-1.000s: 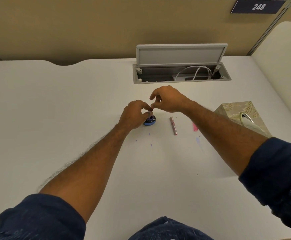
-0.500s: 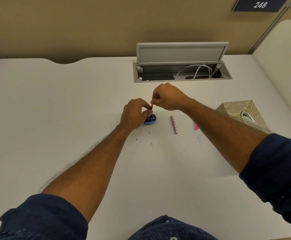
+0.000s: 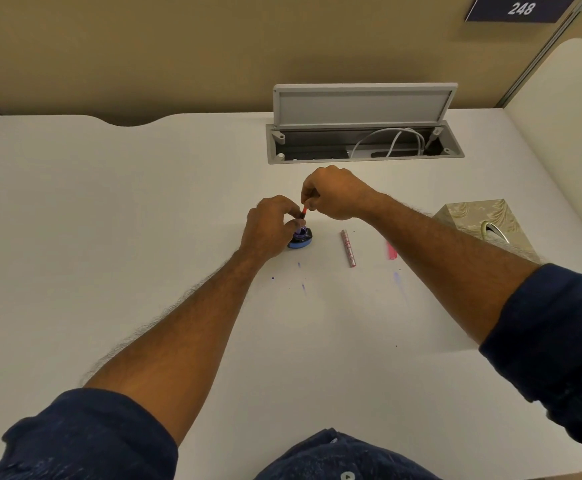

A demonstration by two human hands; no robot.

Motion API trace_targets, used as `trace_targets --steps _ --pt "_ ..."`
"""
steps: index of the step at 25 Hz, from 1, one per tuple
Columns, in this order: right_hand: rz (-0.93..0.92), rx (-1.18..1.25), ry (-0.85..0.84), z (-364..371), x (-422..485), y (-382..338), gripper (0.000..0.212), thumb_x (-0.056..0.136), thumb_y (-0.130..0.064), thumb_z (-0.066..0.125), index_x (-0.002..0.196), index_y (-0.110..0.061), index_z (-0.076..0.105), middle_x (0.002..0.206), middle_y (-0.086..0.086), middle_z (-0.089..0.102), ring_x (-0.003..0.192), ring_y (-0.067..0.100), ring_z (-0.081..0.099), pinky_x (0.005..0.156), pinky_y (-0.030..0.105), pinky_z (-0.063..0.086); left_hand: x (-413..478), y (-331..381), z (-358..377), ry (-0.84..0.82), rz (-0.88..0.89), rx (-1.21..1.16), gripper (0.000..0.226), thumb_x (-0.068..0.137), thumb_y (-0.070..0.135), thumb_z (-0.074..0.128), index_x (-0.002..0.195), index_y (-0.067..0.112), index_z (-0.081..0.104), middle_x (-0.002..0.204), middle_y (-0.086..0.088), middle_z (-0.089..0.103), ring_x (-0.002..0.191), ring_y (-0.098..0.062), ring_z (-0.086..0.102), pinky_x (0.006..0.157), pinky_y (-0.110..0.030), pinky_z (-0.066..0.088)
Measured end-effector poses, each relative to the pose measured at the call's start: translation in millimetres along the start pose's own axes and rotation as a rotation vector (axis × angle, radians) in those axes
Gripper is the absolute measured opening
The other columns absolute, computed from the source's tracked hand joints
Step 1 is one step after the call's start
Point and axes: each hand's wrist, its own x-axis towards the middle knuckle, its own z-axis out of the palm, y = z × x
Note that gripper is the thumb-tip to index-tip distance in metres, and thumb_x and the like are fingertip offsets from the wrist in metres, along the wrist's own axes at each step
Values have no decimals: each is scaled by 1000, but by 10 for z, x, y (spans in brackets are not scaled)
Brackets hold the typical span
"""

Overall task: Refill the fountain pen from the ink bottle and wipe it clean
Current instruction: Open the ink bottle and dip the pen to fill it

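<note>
A small ink bottle (image 3: pixel 301 238) with a blue base stands on the white desk (image 3: pixel 144 220) at the middle. My left hand (image 3: pixel 270 225) wraps around its left side and holds it. My right hand (image 3: pixel 334 192) is closed on a thin red pen part (image 3: pixel 304 212), which points down over the bottle's mouth. The tip is hidden between my fingers. A pink patterned pen barrel (image 3: pixel 348 248) lies on the desk to the right of the bottle. A second pink piece (image 3: pixel 391 251) lies further right.
A gold patterned tissue box (image 3: pixel 483 223) stands at the right, partly behind my right forearm. An open grey cable tray (image 3: pixel 365 140) with white cables is set into the desk behind my hands. Small blue ink spots (image 3: pixel 300 268) mark the desk near the bottle.
My right hand's fingers have curled shut around the red pen part and drawn it slightly up over the bottle. My left hand stays on the bottle.
</note>
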Motion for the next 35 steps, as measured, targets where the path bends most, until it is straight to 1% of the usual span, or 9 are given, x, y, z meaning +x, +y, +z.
trace_targets --steps 6,10,14,16,18,21,29,33,35 --pt "22 -46 57 10 1 9 23 95 -23 58 110 -9 68 106 10 70 83 16 57 84 32 46 -4 -7 -3 13 0 -8 15 84 26 68 93 16 73 113 2 68 107 -18 57 96 -40 44" --pt "43 -109 65 20 3 7 30 97 -34 53 105 -10 68 98 9 70 80 17 55 79 30 41 -13 0 9 17 10 -15 17 84 27 69 95 15 73 113 1 68 107 -18 57 95 -38 44" --pt "56 -131 55 -10 -6 11 37 95 -43 52 104 -11 68 92 6 67 81 17 56 79 32 43 -17 5 29 16 3 -9 17 85 27 69 95 14 73 113 0 68 106 -19 57 96 -38 42" --pt "14 -63 15 -50 -19 22 31 93 -38 58 108 -12 68 103 6 68 86 15 55 84 33 47 -14 -3 31 19 -4 -13 16 85 27 69 95 15 73 114 0 68 107 -19 57 97 -38 42" --pt "-36 -8 -26 -69 -34 21 24 92 -25 62 111 -12 68 110 7 69 89 17 58 87 32 48 -12 -4 32 21 -1 -12 16 85 27 69 95 15 74 114 1 68 107 -18 57 97 -38 43" --pt "-40 -21 -14 -42 -31 4 20 93 -16 60 110 -9 68 109 10 70 92 21 64 88 33 51 -17 -2 36 25 -3 -13 17 84 27 69 95 15 73 113 1 68 106 -18 58 97 -39 45" --pt "-34 -195 91 20 -1 -27 27 97 -30 54 106 -9 67 98 9 70 78 18 58 80 31 45 -30 -7 25 36 -15 -22 17 84 28 69 94 15 74 115 -1 68 107 -20 58 98 -40 43" --pt "-13 -285 87 35 15 -27 34 98 -38 49 104 -9 67 93 9 69 74 17 57 78 31 46 -31 8 17 45 -8 -23 17 84 28 69 94 15 73 115 -1 68 107 -21 58 97 -41 43" --pt "5 -257 76 26 8 -30 42 98 -44 45 99 -9 68 89 8 69 73 18 58 76 32 47 -33 3 18 46 -12 -16 17 84 28 69 95 15 73 114 -1 68 107 -21 58 97 -40 43"
